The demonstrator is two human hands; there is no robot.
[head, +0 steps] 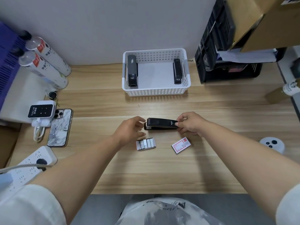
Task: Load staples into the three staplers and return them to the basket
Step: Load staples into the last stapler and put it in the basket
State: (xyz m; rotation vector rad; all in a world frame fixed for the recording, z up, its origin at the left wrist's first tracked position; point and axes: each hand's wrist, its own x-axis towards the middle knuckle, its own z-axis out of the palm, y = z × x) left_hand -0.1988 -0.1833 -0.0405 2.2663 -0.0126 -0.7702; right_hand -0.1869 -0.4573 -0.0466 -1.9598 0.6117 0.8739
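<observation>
A black stapler lies sideways on the wooden desk, its metal front end pointing left. My right hand pinches its rear end. My left hand hovers at the front end with fingers spread, holding nothing. Just below lies an open tray of staple strips, and to its right the white and red staple box sleeve. Behind stands the white perforated basket, with one black stapler along its left wall and another black stapler along its right wall.
On the left lie a phone, a small white device with a charger, a power strip and two tubes. A black crate with cardboard stands at the back right. A white round lid sits at the right edge.
</observation>
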